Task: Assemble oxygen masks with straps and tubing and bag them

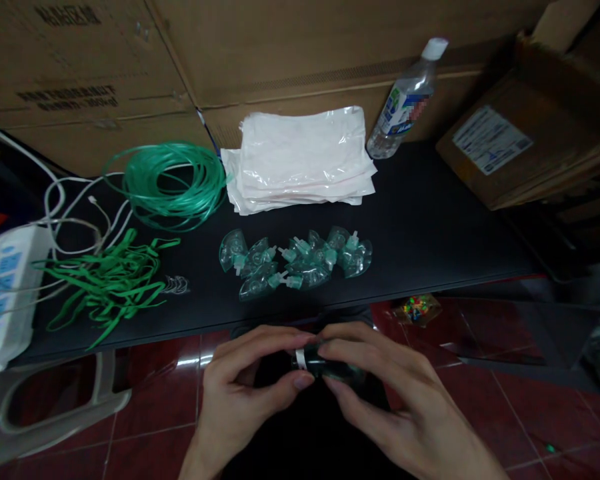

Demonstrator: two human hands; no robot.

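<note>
Close to my body, below the desk's front edge, both hands meet on a small dark green see-through mask [325, 361] with a white ring [301, 359] at its left end. My left hand [225, 387] pinches the ring end between thumb and forefinger. The fingers and thumb of my right hand [405, 387] close round the green body and hide much of it. Several clear green masks [307, 272] with pale connectors lie in a cluster on the desk ahead of my hands.
On the black desk [420, 227] lie coiled green tubing [175, 187], green elastic straps [115, 277], small metal strips [177, 285], white plastic packets [303, 150] and a power strip [10, 293]. A bottle [405, 103] and cardboard box [510, 140] stand at the right. A stool [55, 413] is lower left.
</note>
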